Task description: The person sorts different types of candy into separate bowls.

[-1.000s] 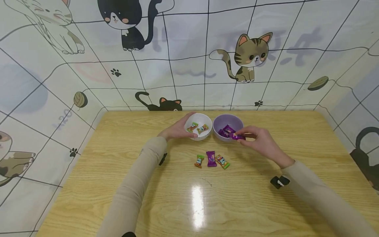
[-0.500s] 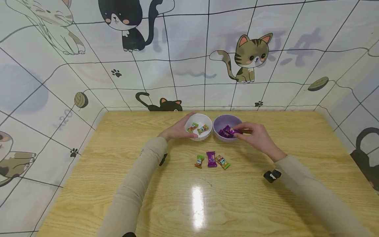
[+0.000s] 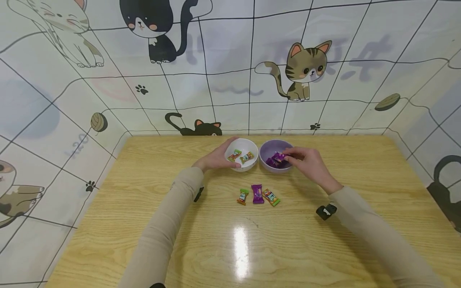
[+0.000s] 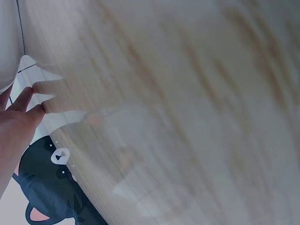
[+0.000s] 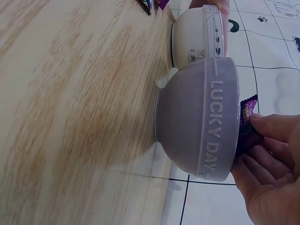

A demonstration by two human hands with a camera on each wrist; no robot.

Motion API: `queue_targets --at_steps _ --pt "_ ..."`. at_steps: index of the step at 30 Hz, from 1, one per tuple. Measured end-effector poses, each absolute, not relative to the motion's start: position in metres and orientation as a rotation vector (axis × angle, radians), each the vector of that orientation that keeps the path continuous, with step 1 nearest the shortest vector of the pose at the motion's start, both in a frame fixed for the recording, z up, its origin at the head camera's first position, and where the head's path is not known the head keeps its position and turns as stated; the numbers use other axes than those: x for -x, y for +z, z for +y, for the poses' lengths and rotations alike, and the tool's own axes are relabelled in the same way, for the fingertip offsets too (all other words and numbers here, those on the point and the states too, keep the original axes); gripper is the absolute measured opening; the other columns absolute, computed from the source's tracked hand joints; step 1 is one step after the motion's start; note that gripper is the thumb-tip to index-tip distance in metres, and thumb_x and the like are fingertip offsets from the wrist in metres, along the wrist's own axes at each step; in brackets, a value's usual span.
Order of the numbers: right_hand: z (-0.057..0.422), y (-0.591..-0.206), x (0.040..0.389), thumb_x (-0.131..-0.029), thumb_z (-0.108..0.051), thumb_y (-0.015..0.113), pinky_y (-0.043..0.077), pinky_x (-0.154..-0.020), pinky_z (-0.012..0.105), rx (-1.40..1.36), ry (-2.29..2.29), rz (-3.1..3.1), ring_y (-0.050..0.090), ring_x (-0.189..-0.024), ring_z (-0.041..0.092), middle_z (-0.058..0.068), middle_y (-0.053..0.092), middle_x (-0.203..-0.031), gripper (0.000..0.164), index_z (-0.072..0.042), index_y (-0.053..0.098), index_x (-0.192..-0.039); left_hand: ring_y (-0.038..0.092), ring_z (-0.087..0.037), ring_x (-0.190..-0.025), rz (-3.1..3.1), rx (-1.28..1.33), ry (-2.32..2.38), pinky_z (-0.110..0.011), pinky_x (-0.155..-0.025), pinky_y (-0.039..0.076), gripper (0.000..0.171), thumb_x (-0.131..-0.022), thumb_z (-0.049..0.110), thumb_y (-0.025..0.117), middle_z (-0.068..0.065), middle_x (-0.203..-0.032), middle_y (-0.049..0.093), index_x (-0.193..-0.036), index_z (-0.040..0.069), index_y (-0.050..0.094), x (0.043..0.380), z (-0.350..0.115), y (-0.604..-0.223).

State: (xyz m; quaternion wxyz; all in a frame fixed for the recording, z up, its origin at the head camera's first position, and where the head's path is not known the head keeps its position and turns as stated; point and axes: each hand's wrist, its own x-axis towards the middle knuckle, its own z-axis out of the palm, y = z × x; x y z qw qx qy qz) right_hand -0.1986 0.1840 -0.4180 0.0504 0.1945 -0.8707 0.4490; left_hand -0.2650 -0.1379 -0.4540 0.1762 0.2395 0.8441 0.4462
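Note:
My left hand (image 3: pixel 215 157) holds the white bowl (image 3: pixel 246 145) from its left side, thumb at the near rim. Inside lie two orange-and-green wrapped candies (image 3: pixel 246 157). Beside it stands the purple bowl (image 3: pixel 268 148), with several purple wrapped candies (image 3: pixel 272 163) in it. Over its right rim, my right hand (image 3: pixel 309 162) pinches a purple wrapped candy (image 5: pixel 247 115) between thumb and fingers; the right wrist view shows the thumb on its wrapper. The left wrist view catches only part of the left hand (image 4: pixel 21 124) under the bowl's side (image 4: pixel 6 42).
In front of the bowls, a purple candy (image 3: pixel 257 194) lies on the wooden table (image 3: pixel 201 248) between two orange-and-green candies, one left (image 3: pixel 242 196) and one right (image 3: pixel 271 197). A cat-patterned sheet (image 3: pixel 230 88) stands behind the table's back edge.
My right hand has moved left and slightly away, carrying the purple candy from the purple bowl's right rim farther in over the other candies. The left hand and white bowl stay put.

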Motion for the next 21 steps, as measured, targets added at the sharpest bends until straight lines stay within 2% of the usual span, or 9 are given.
queue_targets --at_steps 9,12,21 --pt "0.1832 -0.4197 0.1992 -0.087 0.013 0.060 0.050 -0.086 0.038 -0.587 1.430 -2.570 0.062 -0.104 0.039 0.024 0.066 -0.109 0.021 0.008 0.070 -0.105 0.038 -0.024 -0.127 2.390 -0.683 1.268 -0.039 -0.108 0.029 0.103 -0.078 0.017 0.082 -0.012 -0.147 0.034 -0.155 0.016 0.014 0.2658 -0.1382 -0.4552" --pt "0.1831 -0.4190 0.1987 -0.086 0.015 0.057 0.049 -0.088 0.039 -0.584 1.456 -2.553 0.061 -0.106 0.038 0.024 0.066 -0.110 0.023 0.009 0.069 -0.105 0.038 -0.024 -0.127 2.392 -0.687 1.271 -0.039 -0.108 0.029 0.103 -0.078 0.018 0.082 -0.012 -0.148 0.033 -0.155 0.015 0.013 0.2666 -0.1381 -0.4559" --pt "0.1807 -0.4159 0.1955 -0.087 0.012 0.060 0.049 -0.088 0.037 -0.558 1.484 -2.609 0.061 -0.107 0.036 0.021 0.066 -0.111 0.022 0.007 0.069 -0.106 0.038 -0.024 -0.128 2.399 -0.688 1.270 -0.039 -0.108 0.028 0.102 -0.078 0.017 0.083 -0.012 -0.148 0.032 -0.155 0.016 0.015 0.2662 -0.1382 -0.4560"
